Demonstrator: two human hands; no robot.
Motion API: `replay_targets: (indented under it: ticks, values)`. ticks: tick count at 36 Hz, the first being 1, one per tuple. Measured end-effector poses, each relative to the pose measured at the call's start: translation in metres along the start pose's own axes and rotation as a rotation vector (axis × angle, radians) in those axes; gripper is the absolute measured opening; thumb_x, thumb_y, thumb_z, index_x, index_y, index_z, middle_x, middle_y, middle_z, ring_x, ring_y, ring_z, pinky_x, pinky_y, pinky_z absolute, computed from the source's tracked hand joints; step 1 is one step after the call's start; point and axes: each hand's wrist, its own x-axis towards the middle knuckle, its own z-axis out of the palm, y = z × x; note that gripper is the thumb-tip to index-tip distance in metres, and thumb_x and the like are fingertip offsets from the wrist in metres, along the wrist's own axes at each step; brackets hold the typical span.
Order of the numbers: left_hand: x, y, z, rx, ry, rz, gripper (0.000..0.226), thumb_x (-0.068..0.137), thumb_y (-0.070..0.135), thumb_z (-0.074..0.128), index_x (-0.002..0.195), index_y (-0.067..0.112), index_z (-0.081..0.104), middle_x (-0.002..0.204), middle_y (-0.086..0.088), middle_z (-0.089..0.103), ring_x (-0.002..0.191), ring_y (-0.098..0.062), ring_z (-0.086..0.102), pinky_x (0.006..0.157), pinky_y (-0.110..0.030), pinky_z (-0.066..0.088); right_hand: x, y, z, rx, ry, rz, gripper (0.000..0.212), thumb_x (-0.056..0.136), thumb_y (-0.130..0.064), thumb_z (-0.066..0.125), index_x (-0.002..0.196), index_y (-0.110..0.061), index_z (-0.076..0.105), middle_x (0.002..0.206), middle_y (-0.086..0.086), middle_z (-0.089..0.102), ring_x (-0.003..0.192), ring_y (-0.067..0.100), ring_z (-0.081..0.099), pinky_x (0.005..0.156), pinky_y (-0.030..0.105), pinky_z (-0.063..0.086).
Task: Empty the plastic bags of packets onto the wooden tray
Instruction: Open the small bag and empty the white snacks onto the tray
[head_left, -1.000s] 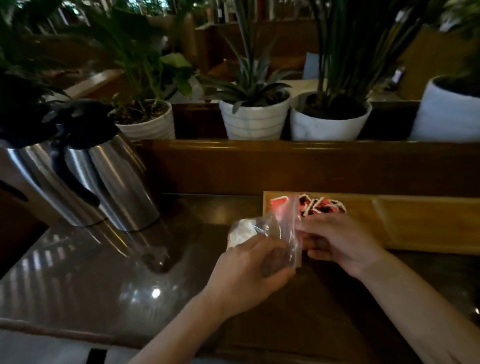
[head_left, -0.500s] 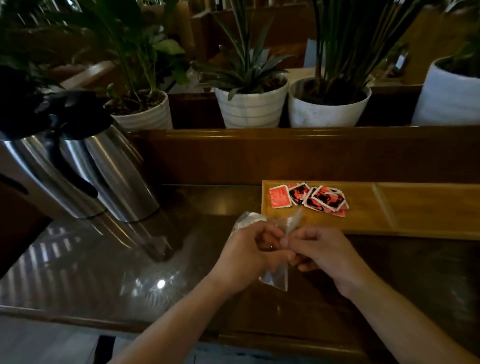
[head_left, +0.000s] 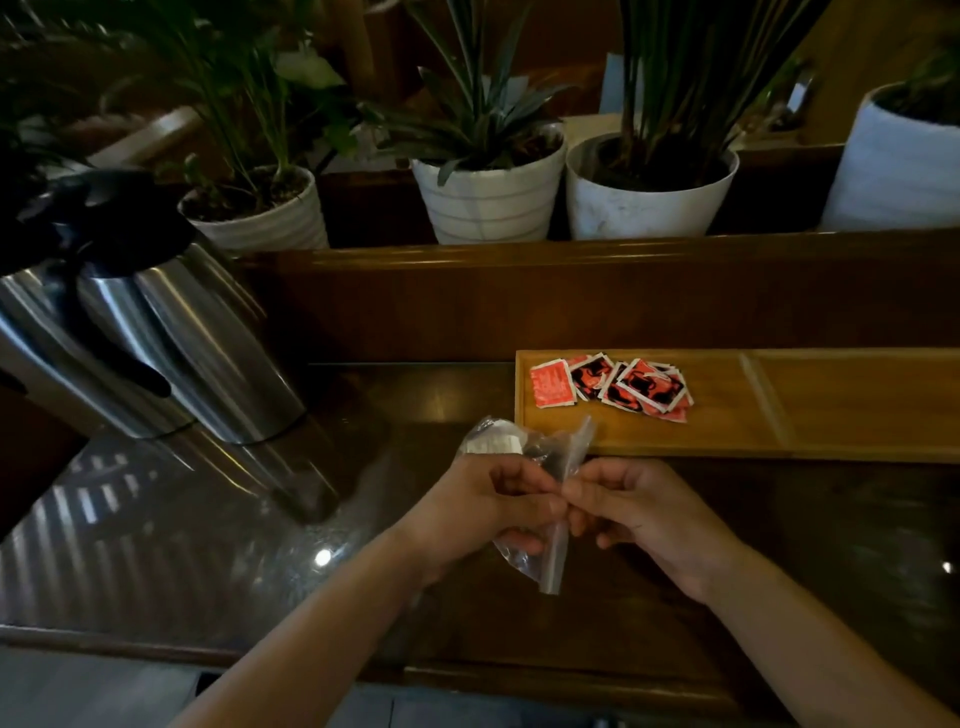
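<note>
A clear plastic bag (head_left: 551, 552) hangs crumpled between my two hands above the dark countertop. My left hand (head_left: 480, 506) and my right hand (head_left: 631, 506) both pinch it where their fingertips meet. Behind my left hand lies another clear bag holding white packets (head_left: 493, 439). The wooden tray (head_left: 727, 431) sits just beyond my hands. Several red, black and white packets (head_left: 613, 387) lie heaped in its left compartment.
Two steel thermos jugs (head_left: 156, 338) with black tops stand at the left on the glossy counter (head_left: 208, 519). A raised wooden ledge (head_left: 571, 291) runs behind the tray, with white plant pots (head_left: 488, 200) beyond it. The tray's right compartment (head_left: 872, 400) holds nothing.
The bag was held up over the tray's left end; both hands then drew it down and back toward me, crumpling it. The red packets now show uncovered on the tray.
</note>
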Motion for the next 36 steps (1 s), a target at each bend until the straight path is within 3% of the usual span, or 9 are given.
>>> replay_targets:
  ticks: [6, 10, 15, 18, 23, 27, 31, 34, 36]
  values:
    - [0.004, 0.007, -0.003, 0.126, -0.088, -0.018, 0.007, 0.095, 0.014, 0.062, 0.094, 0.011, 0.068, 0.077, 0.002, 0.073, 0.072, -0.011, 0.071, 0.063, -0.022, 0.059, 0.001, -0.005, -0.005, -0.115, -0.015, 0.007, 0.012, 0.083, -0.029, 0.070, 0.085, -0.019, 0.075, 0.080, 0.002, 0.075, 0.076, 0.012, 0.070, 0.062, 0.019, 0.054]
    - [0.004, 0.014, -0.001, 0.428, -0.118, 0.065, 0.010, 0.099, 0.019, 0.056, 0.094, 0.014, 0.064, 0.078, 0.002, 0.071, 0.067, -0.006, 0.069, 0.057, -0.021, 0.055, 0.000, -0.007, -0.004, -0.218, -0.011, -0.021, 0.009, 0.086, -0.029, 0.068, 0.081, -0.022, 0.072, 0.078, -0.002, 0.074, 0.075, 0.009, 0.070, 0.061, 0.019, 0.053]
    - [0.005, 0.013, 0.001, 0.627, -0.047, 0.200, 0.012, 0.098, 0.021, 0.056, 0.094, 0.013, 0.064, 0.084, -0.013, 0.071, 0.075, -0.025, 0.070, 0.071, -0.047, 0.059, -0.003, -0.003, 0.001, -0.364, -0.012, -0.056, 0.021, 0.094, -0.030, 0.055, 0.080, -0.024, 0.070, 0.079, -0.006, 0.072, 0.070, 0.008, 0.066, 0.056, 0.017, 0.050]
    - [0.005, 0.011, 0.004, 0.649, -0.037, 0.266, 0.012, 0.098, 0.019, 0.055, 0.093, 0.011, 0.062, 0.081, -0.013, 0.068, 0.072, -0.027, 0.066, 0.068, -0.050, 0.056, -0.005, 0.001, 0.002, -0.386, 0.026, -0.083, 0.022, 0.095, -0.027, 0.054, 0.080, -0.024, 0.070, 0.078, -0.007, 0.072, 0.068, 0.009, 0.066, 0.056, 0.018, 0.050]
    - [0.009, 0.007, 0.006, 0.728, -0.018, 0.337, 0.013, 0.096, 0.021, 0.057, 0.084, 0.018, 0.062, 0.068, 0.005, 0.054, 0.060, -0.009, 0.051, 0.059, -0.038, 0.048, -0.007, 0.006, 0.002, -0.411, 0.074, -0.142, 0.021, 0.093, -0.021, 0.057, 0.076, -0.020, 0.070, 0.074, -0.004, 0.071, 0.066, 0.008, 0.064, 0.055, 0.018, 0.048]
    - [0.007, 0.006, 0.011, 0.749, 0.013, 0.398, 0.017, 0.092, 0.024, 0.057, 0.076, 0.030, 0.055, 0.065, 0.009, 0.052, 0.055, -0.005, 0.047, 0.053, -0.033, 0.044, -0.008, 0.007, 0.004, -0.448, 0.094, -0.219, 0.017, 0.089, -0.013, 0.061, 0.074, -0.013, 0.070, 0.069, -0.001, 0.069, 0.061, 0.003, 0.061, 0.055, 0.012, 0.045]
    - [0.006, 0.007, 0.015, 0.835, 0.074, 0.453, 0.013, 0.087, 0.038, 0.049, 0.076, 0.032, 0.053, 0.062, 0.012, 0.050, 0.052, -0.005, 0.047, 0.050, -0.032, 0.044, -0.007, 0.007, 0.005, -0.479, 0.148, -0.274, 0.018, 0.085, -0.017, 0.064, 0.067, -0.019, 0.068, 0.065, 0.003, 0.066, 0.058, 0.017, 0.061, 0.053, 0.023, 0.046]
    - [0.005, 0.008, 0.015, 0.944, 0.160, 0.500, 0.014, 0.085, 0.040, 0.047, 0.074, 0.033, 0.049, 0.058, 0.017, 0.042, 0.052, 0.001, 0.046, 0.047, -0.014, 0.031, -0.006, 0.005, 0.006, -0.503, 0.207, -0.310, 0.017, 0.079, -0.023, 0.065, 0.062, -0.019, 0.066, 0.060, 0.003, 0.063, 0.052, 0.011, 0.056, 0.050, 0.021, 0.042]
    - [0.004, 0.009, 0.011, 0.956, 0.202, 0.484, 0.013, 0.087, 0.038, 0.048, 0.075, 0.033, 0.048, 0.059, 0.017, 0.044, 0.056, 0.006, 0.051, 0.048, -0.012, 0.037, -0.007, 0.003, 0.005, -0.515, 0.252, -0.293, 0.019, 0.079, -0.025, 0.067, 0.061, -0.019, 0.065, 0.060, 0.002, 0.064, 0.050, 0.011, 0.055, 0.049, 0.018, 0.041]
